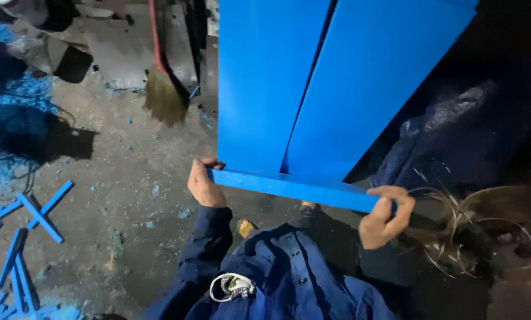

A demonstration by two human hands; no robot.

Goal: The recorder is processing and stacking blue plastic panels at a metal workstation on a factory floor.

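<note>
I hold a long narrow blue strip level in front of me. My left hand grips its left end and my right hand grips its right end. The strip lies across the near edge of two large blue sheets that reach away from me, one overlapping the other. Below the strip I see my dark blue jacket.
A broom leans at the back left on the dusty concrete floor. Several blue strips lie scattered at the left with blue scraps. A tangle of wire sits at the right, beside a dark plastic sheet.
</note>
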